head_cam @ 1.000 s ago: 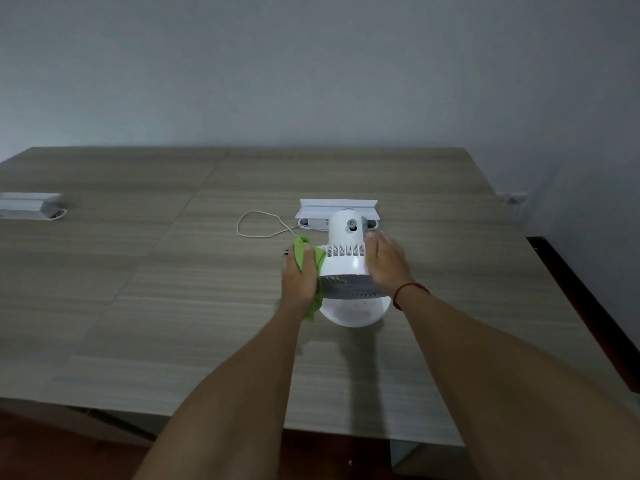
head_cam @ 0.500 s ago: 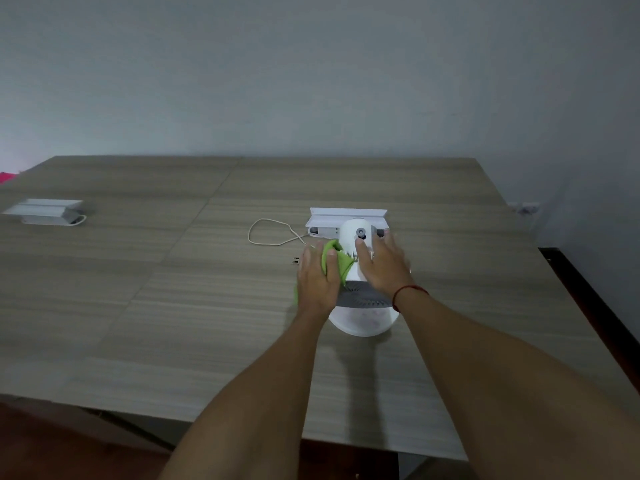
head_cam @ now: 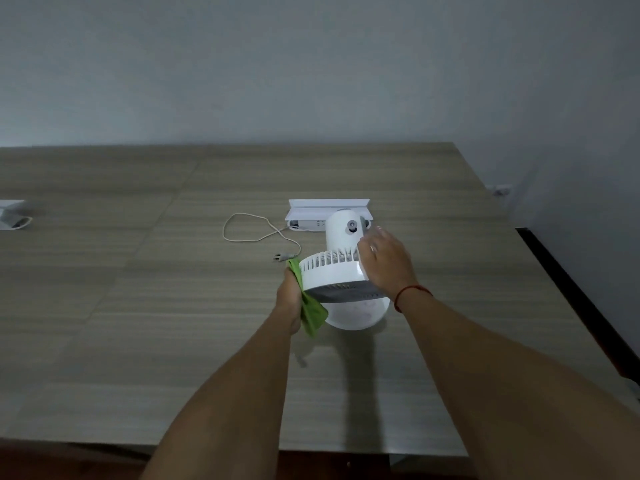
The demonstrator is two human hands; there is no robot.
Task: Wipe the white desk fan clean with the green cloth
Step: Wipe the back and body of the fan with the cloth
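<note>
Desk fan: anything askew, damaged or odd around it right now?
Nothing looks damaged or spilled. The white desk fan has its head tipped face-down over its base; the right hand rests on it and the left hand holds the green cloth against its rim. Its plug lies loose on the table.

The bright green cloth (head_cam: 313, 315) gripped in the left hand (head_cam: 289, 299) meets the plain white ribbed plastic desk fan (head_cam: 332, 275). Beneath the grip lies the streaked grey-brown wood-grain table (head_cam: 138, 306).
</note>
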